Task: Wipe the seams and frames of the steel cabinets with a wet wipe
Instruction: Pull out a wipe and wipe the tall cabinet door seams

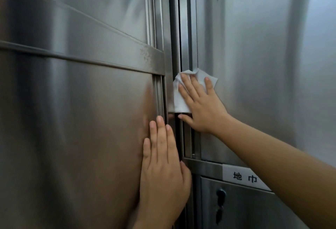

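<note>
Two steel cabinets stand side by side, the left cabinet and the right cabinet, with a dark vertical seam between their frames. A white wet wipe lies flat over that seam at mid height. My right hand presses it against the frame with straight, spread fingers, the thumb below the wipe. My left hand rests flat on the left cabinet's door edge, fingers straight and pointing up, thumb at the seam.
A horizontal steel band crosses the left cabinet. Below my right arm a white label with two characters sits on the right cabinet's crossbar, above a lower door with a dark keyhole lock.
</note>
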`<state>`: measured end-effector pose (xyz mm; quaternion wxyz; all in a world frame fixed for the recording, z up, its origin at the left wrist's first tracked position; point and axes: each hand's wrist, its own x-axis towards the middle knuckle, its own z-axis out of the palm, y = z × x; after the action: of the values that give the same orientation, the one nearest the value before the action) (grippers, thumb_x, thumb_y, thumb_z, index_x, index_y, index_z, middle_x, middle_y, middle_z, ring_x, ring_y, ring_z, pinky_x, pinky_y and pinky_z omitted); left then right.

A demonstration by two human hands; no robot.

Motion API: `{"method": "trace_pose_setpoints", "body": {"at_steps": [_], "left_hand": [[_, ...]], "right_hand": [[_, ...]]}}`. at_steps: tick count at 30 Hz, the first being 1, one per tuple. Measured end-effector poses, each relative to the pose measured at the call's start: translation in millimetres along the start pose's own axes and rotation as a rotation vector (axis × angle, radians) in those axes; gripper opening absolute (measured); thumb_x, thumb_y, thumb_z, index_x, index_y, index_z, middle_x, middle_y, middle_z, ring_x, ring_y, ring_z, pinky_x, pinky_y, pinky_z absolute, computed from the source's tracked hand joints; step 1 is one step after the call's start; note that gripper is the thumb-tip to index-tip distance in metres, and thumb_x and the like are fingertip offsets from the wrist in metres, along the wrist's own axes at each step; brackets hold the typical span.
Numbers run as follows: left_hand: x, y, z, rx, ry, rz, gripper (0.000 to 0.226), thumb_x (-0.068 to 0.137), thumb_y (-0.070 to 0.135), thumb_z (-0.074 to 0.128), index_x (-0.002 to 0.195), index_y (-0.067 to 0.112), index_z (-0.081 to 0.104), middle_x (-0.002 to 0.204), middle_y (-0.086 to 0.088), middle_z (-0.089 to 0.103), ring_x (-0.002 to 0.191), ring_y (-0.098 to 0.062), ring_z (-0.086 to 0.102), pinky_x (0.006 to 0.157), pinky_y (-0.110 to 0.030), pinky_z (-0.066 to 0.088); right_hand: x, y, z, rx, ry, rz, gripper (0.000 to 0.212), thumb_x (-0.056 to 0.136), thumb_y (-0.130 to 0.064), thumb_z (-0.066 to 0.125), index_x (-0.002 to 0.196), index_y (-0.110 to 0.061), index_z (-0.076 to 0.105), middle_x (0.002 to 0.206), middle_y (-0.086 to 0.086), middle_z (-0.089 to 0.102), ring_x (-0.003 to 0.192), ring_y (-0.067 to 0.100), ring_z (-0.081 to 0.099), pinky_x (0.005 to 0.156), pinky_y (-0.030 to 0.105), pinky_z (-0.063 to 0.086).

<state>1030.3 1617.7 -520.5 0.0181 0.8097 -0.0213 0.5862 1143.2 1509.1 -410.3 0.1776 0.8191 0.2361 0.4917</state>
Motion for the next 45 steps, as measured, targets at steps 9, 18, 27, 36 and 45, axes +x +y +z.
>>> {"method": "trace_pose_setpoints", "body": {"at_steps": [9, 18, 27, 36, 45], "left_hand": [[-11.6, 1.4, 1.1, 0.079, -0.051, -0.002, 0.072, 0.071, 0.021, 0.04, 0.137, -0.008, 0.036, 0.148, -0.026, 0.025, 0.138, -0.034, 0.019, 0.114, -0.04, 0.006], [-15.6, 1.3, 4.0, 0.067, -0.058, 0.012, 0.075, 0.071, 0.019, 0.047, 0.139, -0.007, 0.028, 0.149, -0.025, 0.02, 0.139, -0.032, 0.016, 0.114, -0.039, 0.004], [-19.8, -0.9, 9.3, 0.088, -0.03, 0.052, 0.07, 0.077, 0.02, 0.043, 0.14, -0.006, 0.025, 0.149, -0.026, 0.022, 0.139, -0.035, 0.018, 0.114, -0.041, 0.009], [-21.6, -1.1, 5.2, 0.11, -0.044, 0.069, 0.063, 0.085, 0.024, 0.027, 0.139, -0.008, 0.028, 0.148, -0.027, 0.025, 0.138, -0.037, 0.024, 0.112, -0.044, 0.015], [-22.2, -3.4, 5.1, 0.151, -0.055, 0.092, 0.058, 0.091, 0.021, 0.016, 0.139, -0.009, 0.028, 0.147, -0.028, 0.024, 0.138, -0.038, 0.024, 0.111, -0.044, 0.018]], "right_hand": [[-35.6, -28.2, 25.9, -0.022, -0.003, 0.022, 0.076, 0.084, -0.055, 0.013, 0.14, -0.008, 0.035, 0.148, 0.016, 0.033, 0.135, 0.033, 0.034, 0.108, 0.054, 0.019], [-65.6, -45.9, 42.8, -0.02, 0.003, 0.009, 0.07, 0.089, -0.053, 0.022, 0.142, -0.008, 0.032, 0.15, 0.017, 0.028, 0.137, 0.032, 0.03, 0.111, 0.05, 0.016], [-91.1, -64.9, 55.8, 0.033, 0.048, -0.005, 0.071, 0.086, -0.053, 0.036, 0.14, -0.007, 0.033, 0.149, 0.015, 0.028, 0.136, 0.03, 0.027, 0.109, 0.048, 0.012], [-116.2, -80.8, 70.2, 0.126, 0.02, -0.024, 0.072, 0.083, -0.049, 0.024, 0.138, -0.004, 0.036, 0.148, 0.014, 0.022, 0.134, 0.03, 0.023, 0.109, 0.048, 0.011], [-134.7, -86.4, 71.5, 0.194, -0.076, -0.03, 0.074, 0.082, -0.051, 0.025, 0.138, -0.004, 0.035, 0.149, 0.013, 0.024, 0.133, 0.03, 0.039, 0.112, 0.048, 0.006]]}}
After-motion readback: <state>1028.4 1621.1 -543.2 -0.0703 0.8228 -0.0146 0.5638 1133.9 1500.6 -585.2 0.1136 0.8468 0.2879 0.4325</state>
